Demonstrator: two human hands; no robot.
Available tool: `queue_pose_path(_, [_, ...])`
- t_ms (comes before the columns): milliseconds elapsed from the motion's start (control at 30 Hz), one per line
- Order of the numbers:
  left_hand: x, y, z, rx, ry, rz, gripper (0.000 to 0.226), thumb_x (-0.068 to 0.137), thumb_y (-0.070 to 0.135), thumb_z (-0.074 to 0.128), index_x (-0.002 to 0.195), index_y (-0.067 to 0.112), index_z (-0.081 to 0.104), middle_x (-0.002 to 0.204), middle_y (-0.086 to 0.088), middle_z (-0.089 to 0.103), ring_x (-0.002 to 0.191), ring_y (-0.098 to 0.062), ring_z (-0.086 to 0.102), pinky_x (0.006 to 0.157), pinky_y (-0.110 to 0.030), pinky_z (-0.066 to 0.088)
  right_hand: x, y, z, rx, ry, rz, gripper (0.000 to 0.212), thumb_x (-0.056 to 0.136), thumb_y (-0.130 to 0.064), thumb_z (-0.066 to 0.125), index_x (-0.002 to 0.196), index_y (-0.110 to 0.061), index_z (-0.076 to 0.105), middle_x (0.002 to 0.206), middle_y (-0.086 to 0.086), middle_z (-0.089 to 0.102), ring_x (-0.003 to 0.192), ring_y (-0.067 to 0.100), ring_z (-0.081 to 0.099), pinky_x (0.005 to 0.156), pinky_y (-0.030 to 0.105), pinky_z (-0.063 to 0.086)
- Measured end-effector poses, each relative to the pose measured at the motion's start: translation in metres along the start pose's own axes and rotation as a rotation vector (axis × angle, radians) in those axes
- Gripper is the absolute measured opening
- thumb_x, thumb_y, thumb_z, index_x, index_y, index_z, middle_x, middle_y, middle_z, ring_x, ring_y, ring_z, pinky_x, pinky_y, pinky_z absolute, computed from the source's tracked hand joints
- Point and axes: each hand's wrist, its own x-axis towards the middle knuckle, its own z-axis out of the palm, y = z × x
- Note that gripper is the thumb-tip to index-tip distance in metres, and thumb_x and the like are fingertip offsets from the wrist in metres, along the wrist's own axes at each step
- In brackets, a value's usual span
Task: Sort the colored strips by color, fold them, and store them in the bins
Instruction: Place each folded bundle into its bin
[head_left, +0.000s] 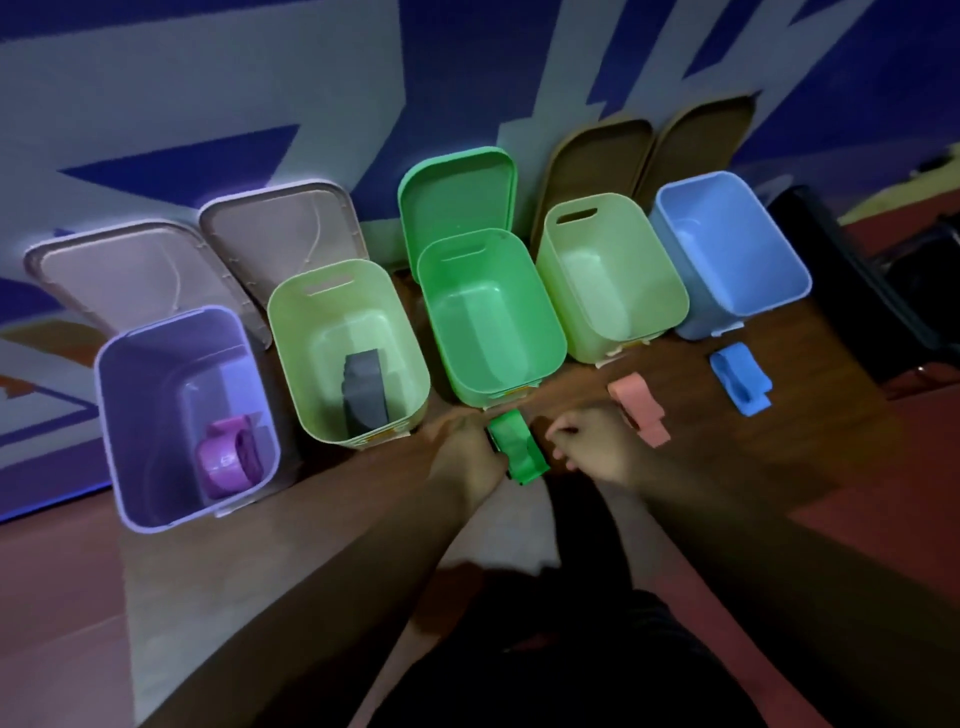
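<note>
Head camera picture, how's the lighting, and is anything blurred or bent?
Head view: dim overall, colours muted; the left hand and right hand look soft around the folded green strip; wide-angle bending tilts the purple plastic bin and blue plastic bin outward.

You are looking down in dim light at a wall (218, 93) painted in pale grey with bold dark blue angular shapes, an orange patch showing low at its left. Below it you see a brown wood-grain surface (810, 415), with reddish-brown floor (57, 613) on either side. A dark, indistinct object (878, 291) sits at your far right.
</note>
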Motion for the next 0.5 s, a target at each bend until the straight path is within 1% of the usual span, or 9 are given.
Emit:
queue_pose_path(33, [0.009,-0.012,0.010,0.030,0.032,-0.015,0.041,0.081,0.035,0.066,0.119,0.023,0.074,0.113,-0.002,0.077,0.109,-0.022,0.072,0.094,-0.036,0.057,0.002,0.007,0.002,0.011,-0.038,0.031,0.022,0.103,-0.012,0.060,0.093,-0.017,0.078,0.085,0.005,0.078,0.063,0.008,0.070,0.065,0.026,0.050])
queue_pose_path(100, [0.007,-0.004,0.011,0.090,0.065,-0.066,0.050,0.079,0.032,0.068,0.128,0.018,0.070,0.123,-0.011,0.071,0.117,-0.032,0.065,0.100,-0.037,0.052,0.008,0.018,0.005,0.003,-0.092,0.032,0.019,0.100,-0.014,0.061,0.096,-0.011,0.079,0.094,0.011,0.080,0.080,0.025,0.075,0.076,0.032,0.056])
queue_pose_path(167, [0.000,0.016,0.010,0.112,0.097,-0.086,0.049,0.083,0.021,0.071,0.131,0.014,0.068,0.126,-0.016,0.069,0.117,-0.036,0.063,0.098,-0.036,0.050,0.011,0.025,0.005,-0.044,-0.144,-0.007,0.017,0.098,-0.016,0.063,0.099,-0.010,0.079,0.101,0.010,0.080,0.093,0.026,0.073,0.086,0.034,0.055])
queue_pose_path(200, [-0.001,0.024,0.011,0.119,0.115,-0.108,0.045,0.086,0.018,0.071,0.130,0.014,0.068,0.125,-0.016,0.069,0.115,-0.037,0.064,0.095,-0.037,0.050,0.013,0.028,0.005,-0.057,-0.180,-0.019,0.016,0.097,-0.016,0.064,0.098,-0.010,0.079,0.099,0.010,0.080,0.094,0.025,0.073,0.087,0.035,0.056])
queue_pose_path(233, [-0.001,0.030,0.014,0.112,0.147,-0.129,0.040,0.088,0.017,0.070,0.127,0.014,0.068,0.123,-0.016,0.070,0.112,-0.037,0.065,0.093,-0.038,0.051,0.015,0.032,0.006,-0.057,-0.217,-0.034,0.016,0.096,-0.016,0.064,0.095,-0.009,0.078,0.094,0.011,0.079,0.090,0.027,0.074,0.086,0.037,0.058])
queue_pose_path(300, [0.003,0.036,0.021,0.112,0.223,-0.168,0.035,0.088,0.016,0.067,0.123,0.015,0.068,0.119,-0.015,0.072,0.109,-0.037,0.067,0.092,-0.041,0.054,0.020,0.041,0.005,-0.071,-0.282,-0.052,0.016,0.096,-0.018,0.064,0.094,-0.006,0.075,0.083,0.012,0.076,0.082,0.031,0.075,0.073,0.039,0.060])
queue_pose_path(400, [0.008,0.043,0.033,0.238,0.258,-0.241,0.042,0.086,0.020,0.067,0.128,0.014,0.066,0.123,-0.016,0.067,0.112,-0.039,0.064,0.093,-0.047,0.055,0.024,0.054,-0.003,-0.110,-0.327,-0.086,0.022,0.098,-0.018,0.061,0.100,0.000,0.073,0.072,0.009,0.065,0.064,0.026,0.062,0.054,0.030,0.042])
queue_pose_path(467, [0.009,0.049,0.040,0.331,0.225,-0.295,0.047,0.089,0.029,0.065,0.135,0.019,0.063,0.125,-0.016,0.061,0.111,-0.041,0.064,0.092,-0.048,0.056,0.025,0.059,-0.013,-0.131,-0.355,-0.092,0.025,0.099,-0.020,0.060,0.100,0.000,0.074,0.069,0.009,0.063,0.052,0.018,0.054,0.049,0.027,0.037])
queue_pose_path(500, [0.009,0.053,0.043,0.352,0.213,-0.327,0.048,0.092,0.032,0.063,0.139,0.022,0.061,0.126,-0.016,0.058,0.111,-0.042,0.063,0.093,-0.048,0.056,0.025,0.061,-0.019,-0.145,-0.375,-0.094,0.026,0.100,-0.022,0.060,0.103,-0.001,0.075,0.073,0.010,0.065,0.054,0.018,0.056,0.049,0.027,0.038])
